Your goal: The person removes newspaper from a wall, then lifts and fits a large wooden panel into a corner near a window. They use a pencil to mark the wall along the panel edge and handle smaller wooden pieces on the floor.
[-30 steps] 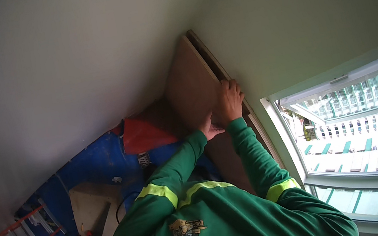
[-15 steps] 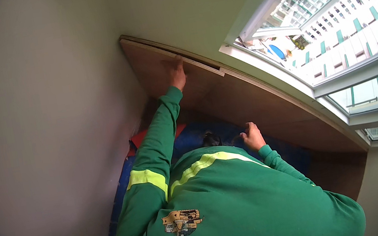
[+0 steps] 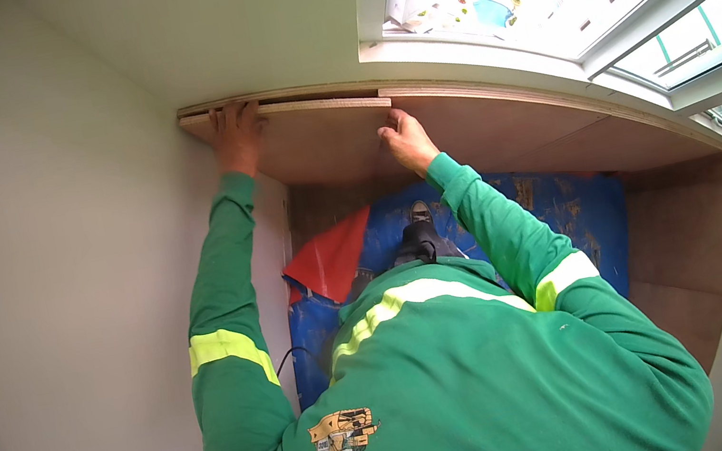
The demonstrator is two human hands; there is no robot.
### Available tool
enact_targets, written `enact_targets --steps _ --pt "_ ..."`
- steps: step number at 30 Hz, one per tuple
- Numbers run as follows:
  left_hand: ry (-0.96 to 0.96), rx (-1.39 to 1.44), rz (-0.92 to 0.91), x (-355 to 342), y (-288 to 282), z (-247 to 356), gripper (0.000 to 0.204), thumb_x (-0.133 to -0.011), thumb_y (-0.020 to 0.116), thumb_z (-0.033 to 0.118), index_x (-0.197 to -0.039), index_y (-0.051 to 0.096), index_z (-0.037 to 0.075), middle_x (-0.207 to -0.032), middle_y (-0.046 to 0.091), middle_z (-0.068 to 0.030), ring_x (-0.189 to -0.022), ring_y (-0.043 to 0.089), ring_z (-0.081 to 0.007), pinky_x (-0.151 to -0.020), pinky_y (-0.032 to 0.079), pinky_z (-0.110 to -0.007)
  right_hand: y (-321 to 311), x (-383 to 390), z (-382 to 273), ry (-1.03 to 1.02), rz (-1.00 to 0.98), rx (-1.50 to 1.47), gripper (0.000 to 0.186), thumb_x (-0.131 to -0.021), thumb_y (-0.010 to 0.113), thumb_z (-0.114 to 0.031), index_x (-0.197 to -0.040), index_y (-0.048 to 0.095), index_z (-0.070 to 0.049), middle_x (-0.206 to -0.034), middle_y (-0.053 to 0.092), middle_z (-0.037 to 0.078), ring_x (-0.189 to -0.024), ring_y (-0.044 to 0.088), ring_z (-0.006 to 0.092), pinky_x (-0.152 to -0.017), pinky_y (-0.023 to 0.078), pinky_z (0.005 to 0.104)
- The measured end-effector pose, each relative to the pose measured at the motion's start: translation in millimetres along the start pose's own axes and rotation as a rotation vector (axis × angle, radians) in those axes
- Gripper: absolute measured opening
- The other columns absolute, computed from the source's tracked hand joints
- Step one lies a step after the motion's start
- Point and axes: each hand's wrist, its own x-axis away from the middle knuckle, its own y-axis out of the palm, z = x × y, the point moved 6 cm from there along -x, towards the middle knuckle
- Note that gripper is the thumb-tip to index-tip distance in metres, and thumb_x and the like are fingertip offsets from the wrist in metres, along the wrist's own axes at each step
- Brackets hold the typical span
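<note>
From my distant seat, through the head camera, I had both bare hands at a brown wooden panel (image 3: 323, 147) in the corner, its left end close to the pale side wall (image 3: 89, 273). It stood against the left part of a long run of brown boarding (image 3: 521, 120) below the window (image 3: 451, 53), with a narrow dark gap open behind its upper edge.

My left hand (image 3: 237, 141) was gripping that upper edge near the panel's left end, fingers hooked over the top and the palm against the front. My right hand (image 3: 410, 143) was at the opposite end, just below the upper corner, with its fingers partly curled (I could not tell from my post whether they pinched the edge or only rested by it).

Below the panel, a red sheet (image 3: 332, 255) lay over the left part of a blue floor covering (image 3: 571, 212), which bore brownish marks. One dark shoe (image 3: 419, 211) showed on the blue, past the front of the green top (image 3: 505, 384) with its bright yellow bands. To the right, more brown board (image 3: 680, 217) stood near the end of the boarding.
</note>
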Motion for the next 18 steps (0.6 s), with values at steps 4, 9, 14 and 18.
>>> enact_targets --steps 4,9,14,18 --pt "-0.023 0.129 -0.173 -16 -3 -28 0.034 -0.091 0.073 0.021 -0.122 0.07 0.007 -0.124 0.065 -0.0142 -0.122 0.057 -0.0398 -0.11 0.045 -0.052 5 4 -14 -0.018 -0.075 -0.054 0.063 -0.096 0.059 -0.005 -0.154 0.04 0.012 -0.157 0.049 0.027 -0.149 0.045 0.0351 -0.123 0.036 0.0399" --pt "0.096 0.31 -0.198 -32 -23 -28 0.021 -0.088 0.074 0.016 -0.108 0.07 0.007 -0.11 0.064 -0.012 -0.109 0.061 -0.0352 -0.09 0.053 -0.047 3 16 -30 0.021 -0.248 -0.197 0.071 -0.095 0.06 -0.005 -0.158 0.033 0.012 -0.165 0.038 0.027 -0.155 0.035 0.0345 -0.128 0.027 0.0389" --pt "0.07 0.285 -0.226 -33 -33 -19 0.023 -0.087 0.075 0.018 -0.108 0.073 0.009 -0.112 0.066 -0.0109 -0.11 0.063 -0.0348 -0.091 0.053 -0.045 -3 22 -28 -0.014 -0.293 -0.238 0.076 -0.093 0.06 -0.004 -0.161 0.029 0.009 -0.166 0.036 0.026 -0.157 0.033 0.0338 -0.128 0.026 0.0385" --pt "0.049 0.265 -0.294 -30 -32 -15 0.028 -0.087 0.077 0.017 -0.113 0.074 0.009 -0.117 0.068 -0.0115 -0.11 0.065 -0.0344 -0.09 0.055 -0.044 -7 20 -15 0.014 -0.282 -0.423 0.081 -0.091 0.059 -0.001 -0.164 0.023 0.006 -0.169 0.031 0.025 -0.159 0.029 0.0339 -0.127 0.027 0.04"
